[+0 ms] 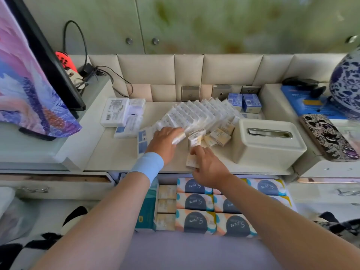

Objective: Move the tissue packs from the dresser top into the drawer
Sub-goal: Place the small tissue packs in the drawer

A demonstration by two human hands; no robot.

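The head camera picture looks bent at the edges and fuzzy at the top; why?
Head view: wide-angle lens bows the dresser top and drawer edges; the wall behind is smeared and soft, while both hands stay fairly sharp.

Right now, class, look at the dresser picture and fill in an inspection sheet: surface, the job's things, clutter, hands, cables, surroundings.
Surface: dresser top, pale, crowded at the back.
Job's things: fanned row of clear tissue packs; small beige packs; open drawer already lined with packs.
Clutter: tissue box, phone, two blue cartons, white labelled box.
Hands: left hand on a clear pack; right hand has a beige pack in its grip.
Cables: black cable looping back left.
Surroundings: blue-and-white vase, padded back panel.
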